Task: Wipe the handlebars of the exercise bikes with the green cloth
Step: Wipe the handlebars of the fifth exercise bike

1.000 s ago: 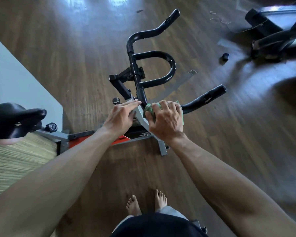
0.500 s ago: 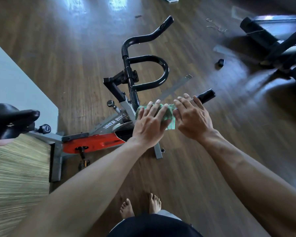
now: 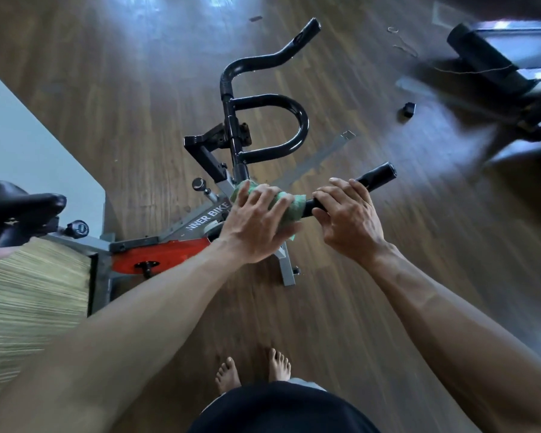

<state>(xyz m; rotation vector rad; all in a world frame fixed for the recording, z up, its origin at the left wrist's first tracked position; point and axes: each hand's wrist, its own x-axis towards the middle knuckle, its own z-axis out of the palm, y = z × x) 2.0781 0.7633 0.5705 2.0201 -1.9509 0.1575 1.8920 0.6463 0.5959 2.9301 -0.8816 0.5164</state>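
Cloth (image 3: 294, 210), green and bunched, sits wrapped over the near handlebar (image 3: 375, 175) of the bike (image 3: 206, 218), just where the bar leaves the centre post. The left hand (image 3: 256, 226) grips it, fingers (image 3: 264, 198) curled over the top and pressing the fabric around the tube, probably so one stroke cleans all round. Just beyond those fingers, toward the bar's free end, the right hand (image 3: 345, 217) wraps the bare black grip, likely steadying it against the rubbing. The curved bar (image 3: 300, 120) and far horn (image 3: 306, 29) lie beyond, untouched. A second machine (image 3: 494, 67) stands well apart.
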